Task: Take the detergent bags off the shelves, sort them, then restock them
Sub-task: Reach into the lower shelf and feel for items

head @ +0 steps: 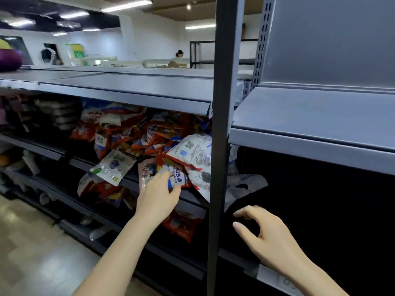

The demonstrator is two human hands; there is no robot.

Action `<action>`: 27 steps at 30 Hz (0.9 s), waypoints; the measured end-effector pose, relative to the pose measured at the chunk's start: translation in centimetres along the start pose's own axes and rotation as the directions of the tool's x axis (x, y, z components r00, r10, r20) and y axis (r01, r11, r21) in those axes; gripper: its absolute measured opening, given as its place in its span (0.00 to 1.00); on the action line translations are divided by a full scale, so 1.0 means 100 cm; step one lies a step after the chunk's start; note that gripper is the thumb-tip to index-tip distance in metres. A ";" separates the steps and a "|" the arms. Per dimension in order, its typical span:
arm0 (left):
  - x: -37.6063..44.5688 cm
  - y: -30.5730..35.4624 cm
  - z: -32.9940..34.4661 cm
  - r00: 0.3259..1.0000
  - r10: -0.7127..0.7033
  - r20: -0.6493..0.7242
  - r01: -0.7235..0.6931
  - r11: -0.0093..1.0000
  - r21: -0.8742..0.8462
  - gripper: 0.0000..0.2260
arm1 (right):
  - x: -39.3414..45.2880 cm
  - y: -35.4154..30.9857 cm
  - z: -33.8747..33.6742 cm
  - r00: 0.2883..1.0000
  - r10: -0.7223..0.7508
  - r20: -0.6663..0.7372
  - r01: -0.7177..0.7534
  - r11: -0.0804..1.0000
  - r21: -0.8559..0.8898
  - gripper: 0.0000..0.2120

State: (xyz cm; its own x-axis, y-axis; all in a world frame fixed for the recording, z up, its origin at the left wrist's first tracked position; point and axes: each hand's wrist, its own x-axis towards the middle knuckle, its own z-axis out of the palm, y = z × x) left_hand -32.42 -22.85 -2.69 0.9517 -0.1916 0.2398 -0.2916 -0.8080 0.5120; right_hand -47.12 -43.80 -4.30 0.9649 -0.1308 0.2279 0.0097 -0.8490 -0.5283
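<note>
Shelves (136, 99) hold jumbled bags (136, 135). Unloading step: left hand (157, 194) grips one bag (177, 180); right hand (265, 236) hangs loosely curled, empty. Next, pull it clear.

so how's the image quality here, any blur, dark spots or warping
Head view: the wide-angle lens bows the grey metal shelf edges and the dark upright post; the bay under the right-hand shelf is almost black, detail lost; ceiling strip lights glare; the left hand on the red-and-white detergent bags is slightly soft, the far left shelves blurred.
</note>
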 end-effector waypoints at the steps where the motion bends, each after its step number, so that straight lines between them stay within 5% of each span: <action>1: 0.013 -0.002 0.005 0.999 0.042 0.009 -0.042 0.999 -0.003 0.17 | 0.003 -0.003 0.005 1.000 0.012 -0.014 -0.012 1.000 0.000 0.10; 8: 0.101 -0.019 0.035 0.933 0.294 0.207 -0.305 0.952 0.023 0.29 | 0.024 -0.042 0.041 0.965 0.179 -0.192 -0.175 0.984 0.041 0.16; 13: 0.145 -0.018 0.053 0.787 0.498 0.363 -0.571 0.812 0.124 0.32 | 0.030 -0.075 0.064 0.927 0.284 -0.247 -0.281 0.959 0.048 0.12; 17: 0.168 -0.020 0.065 0.780 0.507 0.366 -0.603 0.766 0.225 0.38 | 0.036 -0.095 0.080 0.900 0.339 -0.274 -0.344 0.939 0.031 0.07; 20: 0.180 -0.026 0.070 0.785 0.520 0.336 -0.603 0.765 0.226 0.33 | 0.048 -0.106 0.091 0.886 0.372 -0.277 -0.380 0.925 0.026 0.08; 24: 0.190 -0.032 0.070 0.779 0.564 0.274 -0.604 0.792 0.088 0.22 | 0.069 -0.111 0.107 0.877 0.405 -0.259 -0.423 0.906 -0.014 0.10; 27: 0.198 -0.033 0.056 0.843 0.525 0.114 -0.483 0.834 -0.268 0.12 | 0.084 -0.107 0.121 0.865 0.439 -0.243 -0.464 0.884 -0.058 0.12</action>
State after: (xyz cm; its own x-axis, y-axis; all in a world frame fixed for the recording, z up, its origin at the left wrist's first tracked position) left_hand -12.08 -27.09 -4.25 0.6602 -0.6498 0.3768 -0.7284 -0.4314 0.5322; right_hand -35.90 -29.58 -6.63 0.7751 -0.6101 0.1646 -0.4545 -0.7192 -0.5255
